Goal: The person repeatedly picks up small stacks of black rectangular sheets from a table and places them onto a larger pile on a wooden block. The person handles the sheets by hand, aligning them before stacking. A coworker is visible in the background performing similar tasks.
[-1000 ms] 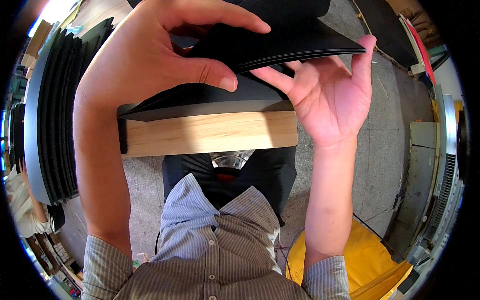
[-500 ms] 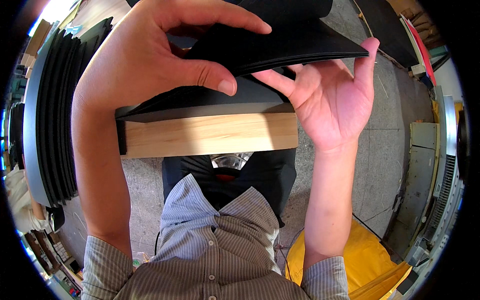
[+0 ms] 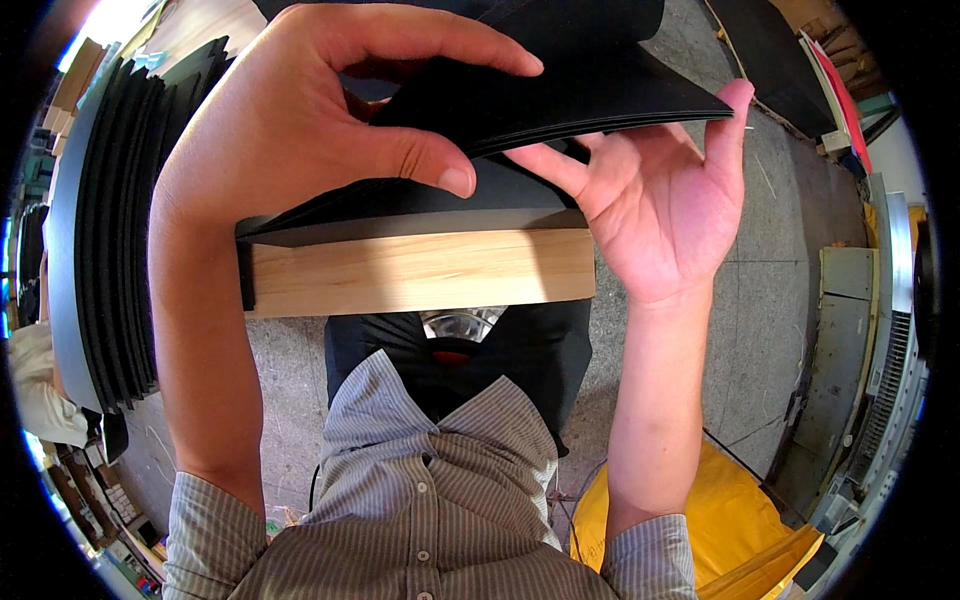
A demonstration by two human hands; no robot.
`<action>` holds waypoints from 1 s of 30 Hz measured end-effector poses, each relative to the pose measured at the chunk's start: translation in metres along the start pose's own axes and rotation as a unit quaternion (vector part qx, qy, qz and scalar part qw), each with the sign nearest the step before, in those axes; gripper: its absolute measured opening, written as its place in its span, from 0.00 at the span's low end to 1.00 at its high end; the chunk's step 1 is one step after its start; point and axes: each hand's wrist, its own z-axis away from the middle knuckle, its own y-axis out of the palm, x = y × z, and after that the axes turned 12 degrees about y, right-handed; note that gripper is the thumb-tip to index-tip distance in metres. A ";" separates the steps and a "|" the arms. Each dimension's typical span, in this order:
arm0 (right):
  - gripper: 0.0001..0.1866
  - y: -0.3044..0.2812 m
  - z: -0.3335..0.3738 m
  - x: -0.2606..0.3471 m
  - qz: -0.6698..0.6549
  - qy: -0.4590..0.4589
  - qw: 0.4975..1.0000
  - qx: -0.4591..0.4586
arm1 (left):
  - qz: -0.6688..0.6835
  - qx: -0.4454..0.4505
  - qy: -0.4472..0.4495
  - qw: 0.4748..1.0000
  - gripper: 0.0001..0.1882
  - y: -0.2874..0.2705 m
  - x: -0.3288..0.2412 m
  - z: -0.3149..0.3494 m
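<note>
A thin stack of black sheets [image 3: 560, 95] rises in a curve toward the right, its layered front edge facing me. My left hand [image 3: 300, 120] is wrapped over its left side, index finger and thumb stretched apart, the other fingers partly hidden behind. At the right corner, my right hand [image 3: 670, 200] steadies the stack with its thumb against the tip and its fingers underneath. Below the raised sheets lies more black sheet material [image 3: 500, 185] on a pale wooden block [image 3: 420, 270], which sits across above my lap.
On the left stands a row of black sheets or boards [image 3: 110, 240], upright and packed together. Another person's pale clothing [image 3: 45, 390] shows at the left rim. To the lower right lies a yellow bag [image 3: 740, 510], near grey metal equipment [image 3: 845, 330]. A dark board [image 3: 770, 60] is at the upper right.
The raised corner of the sheets and my right thumb sit slightly lower. My left hand has barely shifted. The other person at the left rim has moved a little.
</note>
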 end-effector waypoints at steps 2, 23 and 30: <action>0.42 -0.001 0.000 0.000 -0.004 0.003 1.000 0.006 | 0.003 -0.001 0.006 1.000 0.33 0.000 0.001 0.000; 0.40 -0.015 -0.002 0.005 -0.040 0.037 0.993 0.104 | 0.013 0.002 0.017 1.000 0.33 0.000 0.002 0.001; 0.38 -0.016 -0.003 0.004 -0.040 0.040 0.992 0.117 | 0.003 0.000 0.004 1.000 0.34 0.001 -0.002 0.000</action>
